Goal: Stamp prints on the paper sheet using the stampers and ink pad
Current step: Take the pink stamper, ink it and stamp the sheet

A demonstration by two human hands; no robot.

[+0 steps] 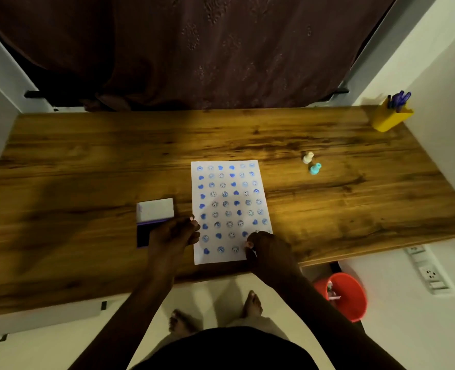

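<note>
A white paper sheet (231, 209) lies on the wooden table (87, 161), covered with rows of blue heart and smiley prints. My right hand (267, 249) is bunched, fingertips down, on the sheet's lower right, just past the last print of the bottom row; what it holds is hidden. The ink pad (143, 235) lies open left of the sheet, its white lid (155, 209) raised behind. My left hand (174, 233) is curled over the pad's right side, fingertips at the sheet's left edge. A white stamper (308, 157) and a teal stamper (315, 169) stand to the right.
A yellow pen holder (390, 117) with purple pens stands at the table's far right corner. A dark curtain hangs behind the table. Below the right edge are a red bucket (346, 295) and a wall socket strip (429, 273). My bare feet show on the floor.
</note>
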